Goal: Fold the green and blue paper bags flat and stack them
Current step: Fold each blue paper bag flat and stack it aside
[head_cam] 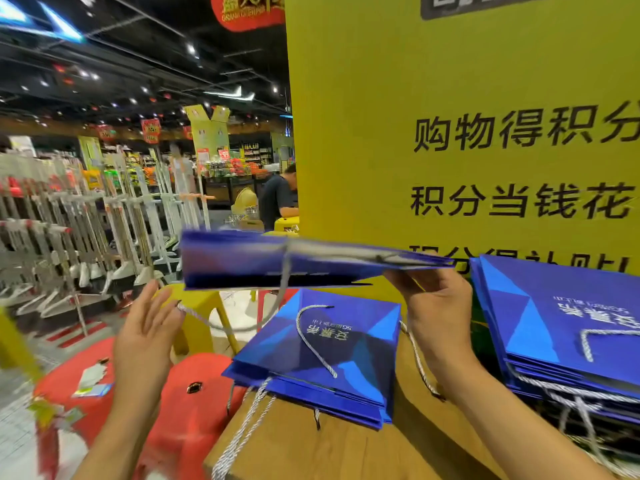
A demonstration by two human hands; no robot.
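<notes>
A flattened blue bag (pixel 277 258) is held up in the air, lying roughly level, above the desk's (pixel 311 445) left edge and in front of the big yellow sign (pixel 450 133). Its right end is gripped by the right hand (pixel 436 306), the fingers (pixel 408 282) curled and clamped on the paper from beneath. The bag is blurred, so its fold lines cannot be made out. A silver cord handle (pixel 239 327) is seen hanging in a loop from the bag, and its far end is met by the left hand (pixel 149 327), held below the bag's left end with the fingers (pixel 145 303) straight and apart, gripping nothing. On the desk, a middle stack (pixel 346 344) of flat blue bags is laid directly under the held one, its cords trailing over the desk's edge. A right stack (pixel 571 323) of the same bags is set beside it. Red stools (pixel 194 410) are seen below the left arm.
</notes>
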